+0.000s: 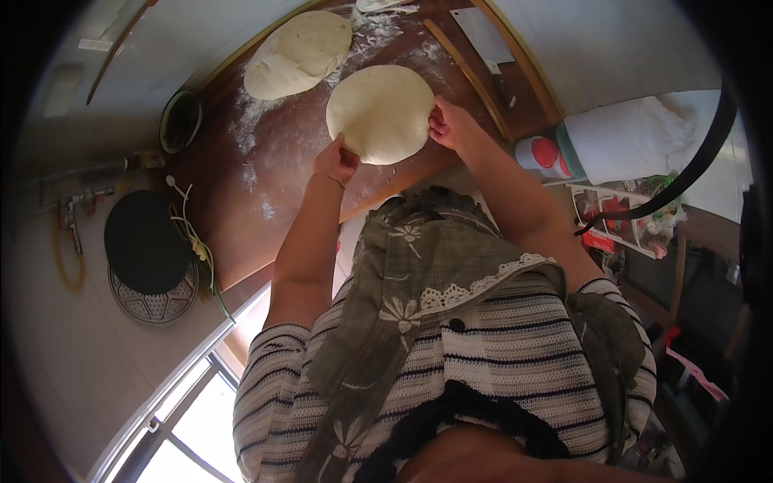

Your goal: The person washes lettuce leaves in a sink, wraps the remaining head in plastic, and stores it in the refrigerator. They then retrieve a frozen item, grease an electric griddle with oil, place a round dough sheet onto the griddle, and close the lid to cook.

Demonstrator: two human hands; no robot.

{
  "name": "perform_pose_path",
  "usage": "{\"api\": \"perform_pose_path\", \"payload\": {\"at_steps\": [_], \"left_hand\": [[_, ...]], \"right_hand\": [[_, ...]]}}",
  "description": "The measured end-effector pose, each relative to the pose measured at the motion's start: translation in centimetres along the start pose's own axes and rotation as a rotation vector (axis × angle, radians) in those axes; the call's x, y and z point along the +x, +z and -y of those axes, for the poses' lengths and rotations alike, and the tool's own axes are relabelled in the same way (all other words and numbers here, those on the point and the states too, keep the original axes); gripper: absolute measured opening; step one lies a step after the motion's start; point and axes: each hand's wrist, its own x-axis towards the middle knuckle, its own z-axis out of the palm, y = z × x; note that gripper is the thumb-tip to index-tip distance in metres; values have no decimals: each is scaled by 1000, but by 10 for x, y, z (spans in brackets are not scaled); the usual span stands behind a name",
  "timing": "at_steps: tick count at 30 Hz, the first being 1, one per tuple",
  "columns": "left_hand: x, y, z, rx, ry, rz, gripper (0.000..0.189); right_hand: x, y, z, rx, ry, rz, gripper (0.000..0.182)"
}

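Observation:
A round, flattened sheet of pale dough (380, 111) is between my two hands, over the brown wooden work board. My left hand (337, 160) pinches its near left edge, thumb on top. At its right edge, my right hand (448, 123) grips the rim with curled fingers. Whether the dough is lifted off the board or rests on it I cannot tell. A second, oval piece of dough (299, 55) lies on the floured board (290, 199) to the upper left. Part of a third piece (377, 3) shows at the top edge.
A long wooden rolling pin (468, 75) and a cleaver (483, 37) lie at the board's right, near its raised wooden edge (524, 57). Beyond stand a white and red container (537, 153) and a wire rack (622, 223). A dark round lid (148, 241) hangs at the left.

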Motion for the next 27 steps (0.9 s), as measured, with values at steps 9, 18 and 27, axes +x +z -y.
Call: {"api": "perform_pose_path", "payload": {"at_steps": [9,18,27], "left_hand": [[-37,6,18,185,197,153,38],[-60,15,27,375,481,256,42],[-56,19,8,-79,97,431,47]], "right_hand": [[-13,3,-10,-258,-164,149,33],[-17,-1,-14,-237,-264,323,48],[-18,13,7,252,-16,582,45]]}}
